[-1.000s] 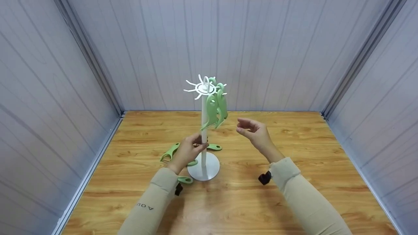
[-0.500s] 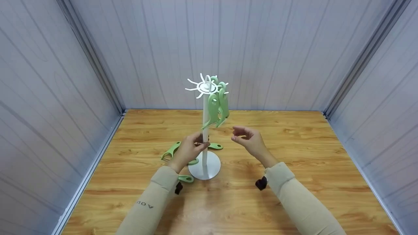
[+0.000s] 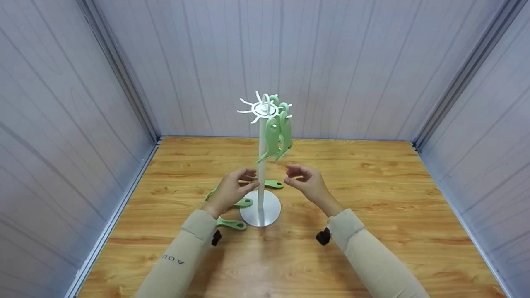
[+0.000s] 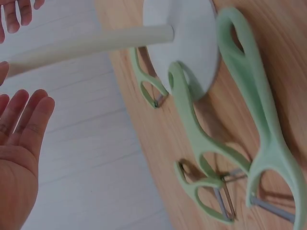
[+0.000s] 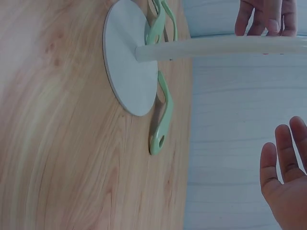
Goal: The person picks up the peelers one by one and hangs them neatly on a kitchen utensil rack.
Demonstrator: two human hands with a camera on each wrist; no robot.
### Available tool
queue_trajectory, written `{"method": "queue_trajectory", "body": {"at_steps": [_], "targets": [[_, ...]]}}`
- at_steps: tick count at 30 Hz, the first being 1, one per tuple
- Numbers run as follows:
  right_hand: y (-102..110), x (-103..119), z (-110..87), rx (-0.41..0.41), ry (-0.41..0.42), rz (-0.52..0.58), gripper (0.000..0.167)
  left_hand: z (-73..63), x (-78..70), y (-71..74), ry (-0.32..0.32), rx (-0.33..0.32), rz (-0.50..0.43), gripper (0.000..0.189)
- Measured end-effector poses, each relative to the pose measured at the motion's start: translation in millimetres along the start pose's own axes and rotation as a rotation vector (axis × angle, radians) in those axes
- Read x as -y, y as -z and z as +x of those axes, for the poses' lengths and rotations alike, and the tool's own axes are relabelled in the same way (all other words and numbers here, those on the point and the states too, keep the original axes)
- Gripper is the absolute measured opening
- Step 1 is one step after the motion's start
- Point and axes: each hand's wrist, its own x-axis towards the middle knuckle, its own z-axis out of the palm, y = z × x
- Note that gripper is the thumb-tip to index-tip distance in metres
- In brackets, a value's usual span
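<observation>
A white rack with a ring of hooks (image 3: 265, 109) on a thin pole (image 3: 261, 174) stands on a round base (image 3: 269, 213). Green peelers (image 3: 271, 136) hang from hooks on its right side. My left hand (image 3: 232, 188) is just left of the pole, fingers loosely bent around nothing; the left wrist view has its fingertips near the pole. To the right of the pole, my right hand (image 3: 309, 184) is lifted with relaxed fingers and holds nothing. Under the left hand, several green Y-shaped peelers (image 4: 259, 91) lie on the table, partly hidden by it in the head view.
One peeler (image 5: 163, 115) lies behind the base, its handle pointing right. The wooden table (image 3: 372, 194) is bounded by pale panel walls (image 3: 331, 66) at the back and both sides. Bare hooks (image 3: 246, 101) point left from the rack's top.
My left hand has let go of the pole and shifted slightly left. My right hand has come down and left, closer to the pole. The hanging peelers stay on their hooks.
</observation>
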Motion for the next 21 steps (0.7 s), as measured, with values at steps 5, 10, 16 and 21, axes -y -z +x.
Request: {"method": "queue_trajectory", "body": {"at_steps": [5, 10, 16, 21], "targets": [[-10.0, 5.5, 1.4, 0.029, 0.007, 0.0, 0.042, -6.7, 9.2, 12.5, -0.001, -0.003, 0.046, 0.034], [-19.8, 13.0, 3.1, 0.059, 0.011, 0.019, 0.045, -14.2, 19.7, 23.9, 0.008, 0.022, 0.106, 0.031], [-30.3, 21.5, 5.4, 0.089, -0.001, 0.047, 0.047, -21.4, 28.0, 35.0, 0.031, 0.073, 0.191, 0.034], [-39.4, 26.0, 7.2, 0.1, 0.005, 0.07, 0.048, -23.8, 38.2, 43.0, 0.029, 0.109, 0.259, 0.033]]}}
